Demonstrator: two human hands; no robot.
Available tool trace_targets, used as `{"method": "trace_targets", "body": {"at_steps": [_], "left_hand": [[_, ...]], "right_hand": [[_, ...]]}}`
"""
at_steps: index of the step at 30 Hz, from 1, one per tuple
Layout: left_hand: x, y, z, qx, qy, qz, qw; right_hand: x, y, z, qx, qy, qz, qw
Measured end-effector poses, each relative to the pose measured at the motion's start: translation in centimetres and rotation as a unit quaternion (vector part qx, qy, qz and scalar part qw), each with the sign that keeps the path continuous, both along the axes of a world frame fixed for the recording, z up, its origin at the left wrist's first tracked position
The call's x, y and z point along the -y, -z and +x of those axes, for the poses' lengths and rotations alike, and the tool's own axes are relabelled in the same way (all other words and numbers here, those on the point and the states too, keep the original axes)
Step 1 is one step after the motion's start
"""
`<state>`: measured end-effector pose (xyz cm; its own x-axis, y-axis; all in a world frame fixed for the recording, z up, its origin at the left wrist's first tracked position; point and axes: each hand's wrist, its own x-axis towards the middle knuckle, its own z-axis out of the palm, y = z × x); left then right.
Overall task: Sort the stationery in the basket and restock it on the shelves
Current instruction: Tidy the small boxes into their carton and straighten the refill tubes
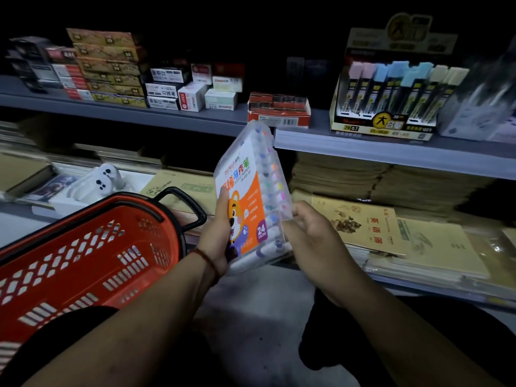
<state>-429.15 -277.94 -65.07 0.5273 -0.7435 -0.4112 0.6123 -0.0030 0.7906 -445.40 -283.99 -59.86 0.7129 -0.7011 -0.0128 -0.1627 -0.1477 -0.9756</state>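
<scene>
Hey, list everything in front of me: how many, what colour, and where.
marker set: one, clear case, orange label, centre
basket: one, red with black handle, lower left
small boxes: many, brown, white, red, upper shelf left
carton: one, red and white, upper shelf middle
pencil-lead display: one, yellow and black, upper shelf right
exercise books: many, tan, lower shelf right
game controllers: two, white, lower shelf left
left hand: one, grips marker set's left edge
right hand: one, holds its lower right corner
</scene>
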Motion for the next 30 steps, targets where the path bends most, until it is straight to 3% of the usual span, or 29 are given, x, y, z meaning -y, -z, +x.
{"method": "trace_targets", "body": {"at_steps": [4, 5, 10, 20, 30], "left_hand": [[0.0, 0.1, 1.3, 0.007, -0.073, 0.032, 0.997], [-0.1, -0.2, 1.5, 0.018, -0.095, 0.039, 0.995], [0.0, -0.4, 2.1, 0.075, -0.135, 0.076, 0.985], [-0.1, -1.7, 3.4, 0.205, -0.096, 0.087, 0.97], [-0.1, -1.5, 4.3, 0.327, -0.032, 0.144, 0.933]], "right_hand": [[-0.2, -0.8, 0.5, 0.092, -0.053, 0.221, 0.969], [-0.1, -1.2, 0.5, 0.107, -0.067, 0.24, 0.963], [0.4, -1.1, 0.9, 0.095, -0.018, 0.196, 0.976], [1.1, -0.3, 0.5, 0.081, -0.046, 0.382, 0.919], [4.6, -2.8, 2.2, 0.163, 0.012, 0.307, 0.938]]}}
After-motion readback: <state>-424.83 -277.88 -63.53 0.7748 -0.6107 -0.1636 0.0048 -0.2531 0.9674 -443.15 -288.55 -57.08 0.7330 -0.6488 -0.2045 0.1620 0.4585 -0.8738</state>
